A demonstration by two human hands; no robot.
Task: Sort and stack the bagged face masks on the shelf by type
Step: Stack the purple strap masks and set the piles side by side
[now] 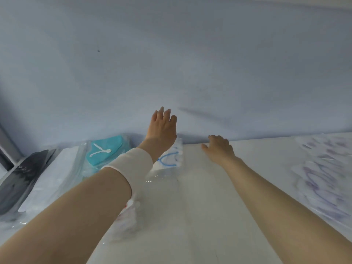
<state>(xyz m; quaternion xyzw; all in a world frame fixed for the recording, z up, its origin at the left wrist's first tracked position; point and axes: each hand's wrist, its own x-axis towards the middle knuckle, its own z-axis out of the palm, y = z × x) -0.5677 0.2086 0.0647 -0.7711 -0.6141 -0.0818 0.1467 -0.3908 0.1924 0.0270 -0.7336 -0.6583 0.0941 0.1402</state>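
My left forearm crosses much of the row of bags, so I start with what it hides. The clear bag holding a white mask with blue ear loops lies at the back of the white shelf board, and my wrist, wrapped in a white elastic band, covers its left half. Another clear bag with a white mask lies under my forearm nearer the front; it is blurred, and a speck of red on it is all I can make out.

Left of these, side by side, lie the bagged teal mask with white loops, a stack of bagged white masks and a stack of bagged black masks, which the frame's edge cuts off. A grey metal post stands at the far left corner. On the right, a smeared pile of bagged white masks with purple loops runs out of view; I cannot count it.

My left hand is raised before the pale blue back wall, fingers straight and close together, holding nothing. I cannot tell whether it touches the wall. My right hand lies palm down at the shelf's back edge, fingers relaxed, gripping nothing.

Between the blue-looped bag and the purple pile, the board is bare from back edge to front.
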